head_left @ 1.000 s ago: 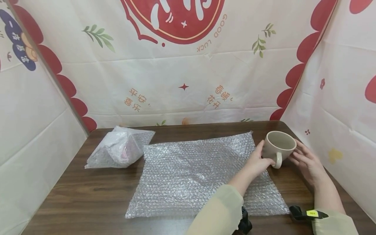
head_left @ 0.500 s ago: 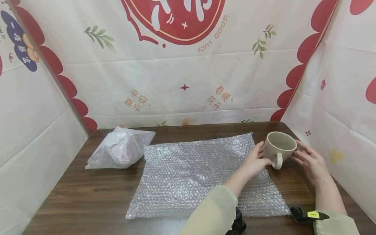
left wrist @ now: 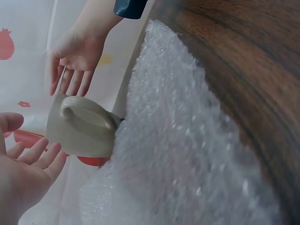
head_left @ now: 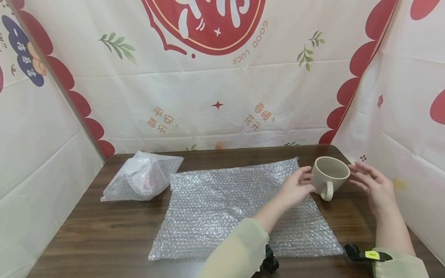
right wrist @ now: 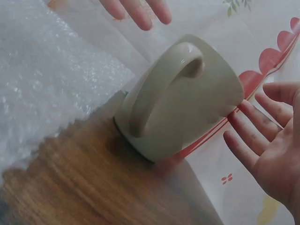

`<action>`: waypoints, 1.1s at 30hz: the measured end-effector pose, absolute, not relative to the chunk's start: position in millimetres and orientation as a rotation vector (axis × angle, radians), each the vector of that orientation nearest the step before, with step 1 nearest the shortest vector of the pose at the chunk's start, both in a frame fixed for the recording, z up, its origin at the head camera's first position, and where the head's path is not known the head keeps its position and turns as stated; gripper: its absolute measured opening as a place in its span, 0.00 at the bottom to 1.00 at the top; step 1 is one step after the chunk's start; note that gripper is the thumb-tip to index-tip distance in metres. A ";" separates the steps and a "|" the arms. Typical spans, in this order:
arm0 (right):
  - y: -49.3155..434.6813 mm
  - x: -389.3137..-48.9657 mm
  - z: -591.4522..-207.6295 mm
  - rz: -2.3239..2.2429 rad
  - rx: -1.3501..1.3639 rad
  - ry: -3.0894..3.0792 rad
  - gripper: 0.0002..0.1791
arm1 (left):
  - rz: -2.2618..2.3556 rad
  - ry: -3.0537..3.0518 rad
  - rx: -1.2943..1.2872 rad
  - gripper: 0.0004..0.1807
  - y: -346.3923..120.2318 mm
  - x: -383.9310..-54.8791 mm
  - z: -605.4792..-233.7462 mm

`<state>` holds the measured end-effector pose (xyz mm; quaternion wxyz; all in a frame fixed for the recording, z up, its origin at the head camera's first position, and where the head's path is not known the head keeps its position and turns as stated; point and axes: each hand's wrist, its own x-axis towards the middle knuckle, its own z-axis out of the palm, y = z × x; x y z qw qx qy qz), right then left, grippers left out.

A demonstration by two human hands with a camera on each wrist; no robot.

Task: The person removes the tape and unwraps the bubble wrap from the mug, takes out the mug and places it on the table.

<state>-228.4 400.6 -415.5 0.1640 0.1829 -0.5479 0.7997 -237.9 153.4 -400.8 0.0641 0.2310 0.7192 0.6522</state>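
Flanking a mug (head_left: 326, 180) from both sides

The mug stands upright on the right part of a brown desk (head_left: 104, 231), its handle (head_left: 328, 192) facing my side, just beside the right edge of a flat sheet of bubble wrap (head_left: 229, 212). My left hand (head_left: 293, 188), fingers relaxed and slightly parted, holds nothing near the mug's left side. Opposite, my right hand (head_left: 377, 185) is loosely spread, gripping nothing; whether its fingertips touch the mug I cannot tell. A bundle (head_left: 144, 177) in bubble wrap sits at the desk's far left, before a printed cloth (head_left: 194, 87).
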 end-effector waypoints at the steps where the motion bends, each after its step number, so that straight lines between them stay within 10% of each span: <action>1: 399.7 -227.9 -414.0 2.271 0.516 -1.552 0.19 | 1.959 2.187 0.719 0.29 151.0 -237.4 -398.9; 33: 339.7 -212.7 -362.4 1.970 0.702 -1.646 0.15 | 1.990 2.349 0.961 0.16 57.9 -210.7 -346.5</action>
